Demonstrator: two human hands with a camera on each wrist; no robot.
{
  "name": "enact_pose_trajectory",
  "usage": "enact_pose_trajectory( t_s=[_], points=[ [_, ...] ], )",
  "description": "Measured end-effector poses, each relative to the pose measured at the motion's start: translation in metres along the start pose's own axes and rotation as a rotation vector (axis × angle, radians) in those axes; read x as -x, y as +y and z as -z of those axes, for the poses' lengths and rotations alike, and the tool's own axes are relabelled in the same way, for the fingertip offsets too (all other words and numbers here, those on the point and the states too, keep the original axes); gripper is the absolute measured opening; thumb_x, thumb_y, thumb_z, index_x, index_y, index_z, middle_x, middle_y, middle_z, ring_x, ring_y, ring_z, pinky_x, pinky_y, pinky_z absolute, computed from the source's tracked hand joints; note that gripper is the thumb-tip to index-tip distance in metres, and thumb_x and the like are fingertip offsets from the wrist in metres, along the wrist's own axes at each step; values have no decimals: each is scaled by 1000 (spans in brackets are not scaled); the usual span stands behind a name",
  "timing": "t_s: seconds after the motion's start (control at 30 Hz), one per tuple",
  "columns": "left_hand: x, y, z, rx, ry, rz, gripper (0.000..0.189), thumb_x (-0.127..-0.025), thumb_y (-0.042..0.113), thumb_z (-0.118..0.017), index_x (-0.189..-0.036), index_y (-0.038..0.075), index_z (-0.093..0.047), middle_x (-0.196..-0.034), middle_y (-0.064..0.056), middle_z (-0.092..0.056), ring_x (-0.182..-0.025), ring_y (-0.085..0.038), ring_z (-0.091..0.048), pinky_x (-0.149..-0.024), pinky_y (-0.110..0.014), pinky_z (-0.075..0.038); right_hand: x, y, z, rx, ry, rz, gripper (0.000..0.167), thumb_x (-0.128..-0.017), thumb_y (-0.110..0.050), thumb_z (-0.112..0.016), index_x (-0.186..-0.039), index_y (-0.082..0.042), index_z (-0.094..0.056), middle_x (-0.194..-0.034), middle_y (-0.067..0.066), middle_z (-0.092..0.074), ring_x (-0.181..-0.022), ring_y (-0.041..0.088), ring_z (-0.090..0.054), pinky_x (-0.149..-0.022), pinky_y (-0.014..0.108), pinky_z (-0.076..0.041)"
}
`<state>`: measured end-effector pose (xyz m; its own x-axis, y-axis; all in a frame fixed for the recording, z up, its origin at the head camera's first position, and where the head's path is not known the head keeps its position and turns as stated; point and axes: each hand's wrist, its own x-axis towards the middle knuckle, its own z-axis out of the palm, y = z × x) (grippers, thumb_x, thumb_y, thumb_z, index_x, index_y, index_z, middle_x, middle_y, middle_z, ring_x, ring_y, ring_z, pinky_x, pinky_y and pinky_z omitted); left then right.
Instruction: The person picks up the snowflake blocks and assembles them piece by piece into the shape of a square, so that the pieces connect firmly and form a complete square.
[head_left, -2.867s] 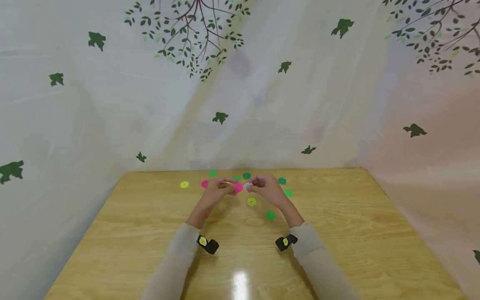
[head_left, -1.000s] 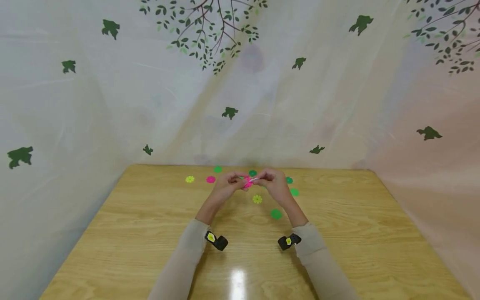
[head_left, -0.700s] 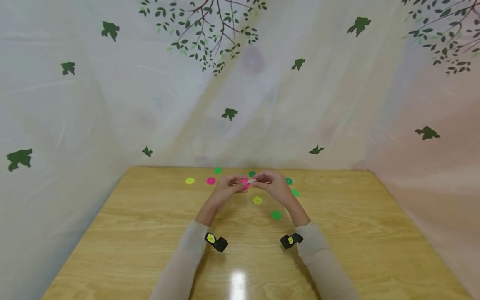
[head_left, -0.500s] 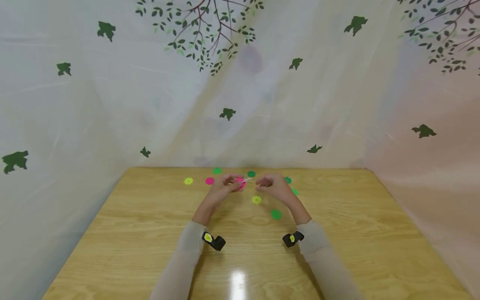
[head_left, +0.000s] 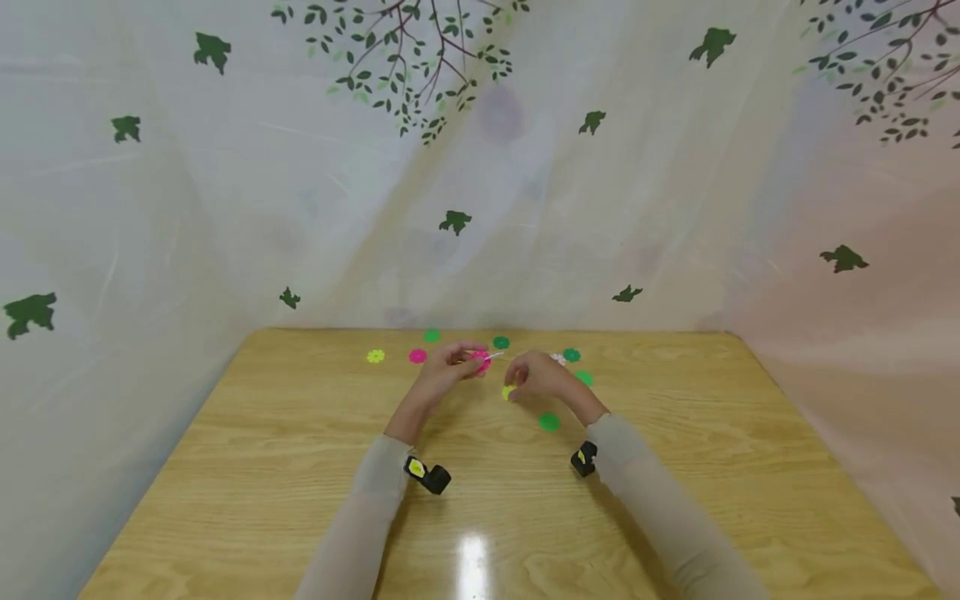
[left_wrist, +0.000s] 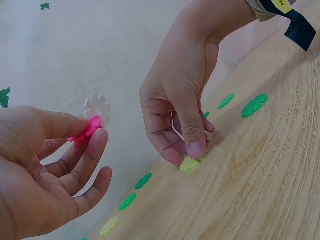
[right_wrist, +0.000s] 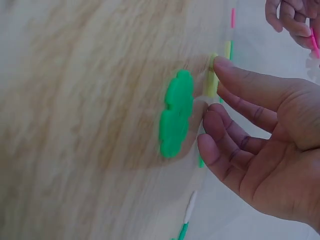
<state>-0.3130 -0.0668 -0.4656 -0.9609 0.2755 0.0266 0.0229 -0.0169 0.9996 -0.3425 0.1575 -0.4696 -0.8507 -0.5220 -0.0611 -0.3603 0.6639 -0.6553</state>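
Note:
My left hand (head_left: 448, 372) pinches a pink interlocking disc (left_wrist: 89, 129) between thumb and fingers, above the table. A whitish translucent disc (left_wrist: 97, 107) is joined to it, standing across its edge. Lower and to the right, my right hand (head_left: 542, 377) reaches down to the table. Its thumb and fingertips pinch a yellow notched disc (left_wrist: 191, 164) at the tabletop; the fingers cover part of it. In the right wrist view the thumb lies against that yellow disc (right_wrist: 213, 75), while a green disc (right_wrist: 176, 115) lies flat nearby.
Loose discs lie around the hands on the wooden table (head_left: 315, 483): yellow (head_left: 375, 356), pink (head_left: 417, 356), light green (head_left: 549, 422), dark green (head_left: 501, 342) and white (head_left: 558, 358). A printed curtain (head_left: 360, 208) hangs behind the table's far edge.
The hands were together at the pink and white discs, then parted. My right hand has moved down to the yellow disc and pinches it. My left hand keeps the joined pair.

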Motion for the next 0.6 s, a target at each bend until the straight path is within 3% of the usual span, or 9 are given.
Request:
enact_pose_trajectory(
  t_s=[0.13,0.27,0.43,0.5,0.6],
  points=[
    [0,1,1,9,11,4,30,-100,3,-61,-129,-4,-63,-97,-1,-68,-100,-31,-71,-103,-45,-55,-1,-3,-1,21,-4,-4,20,-80,-4,-83,-93,1,-70,-86,11,-67,-81,17,-59,-73,27,-51],
    [0,0,1,18,27,4,32,-100,0,-61,-131,-8,-61,-95,0,-67,-101,-33,-70,-101,-43,-56,3,-5,-1,-57,53,-38,19,-85,-1,-79,-96,0,-64,-89,11,-65,-80,18,-61,-70,27,-54],
    [-1,-2,1,39,40,13,34,-100,0,-59,-133,-11,-58,-94,0,-67,-95,-23,-70,-106,-51,-52,11,-8,2,-308,212,13,19,-91,2,-72,-107,8,-62,-86,13,-65,-74,17,-65,-70,35,-62],
    [-1,-2,1,45,43,14,34,-100,-1,-59,-133,-11,-58,-94,-1,-67,-94,-20,-70,-107,-54,-50,13,-9,5,-429,248,40,24,-93,2,-70,-112,13,-61,-87,17,-67,-72,18,-68,-70,40,-64],
    [-1,-2,1,47,38,8,34,-100,0,-60,-133,-12,-58,-92,1,-66,-89,-15,-69,-106,-52,-52,15,-11,11,-507,277,48,28,-95,0,-69,-118,13,-61,-94,24,-69,-74,21,-70,-73,44,-64]
  ],
)
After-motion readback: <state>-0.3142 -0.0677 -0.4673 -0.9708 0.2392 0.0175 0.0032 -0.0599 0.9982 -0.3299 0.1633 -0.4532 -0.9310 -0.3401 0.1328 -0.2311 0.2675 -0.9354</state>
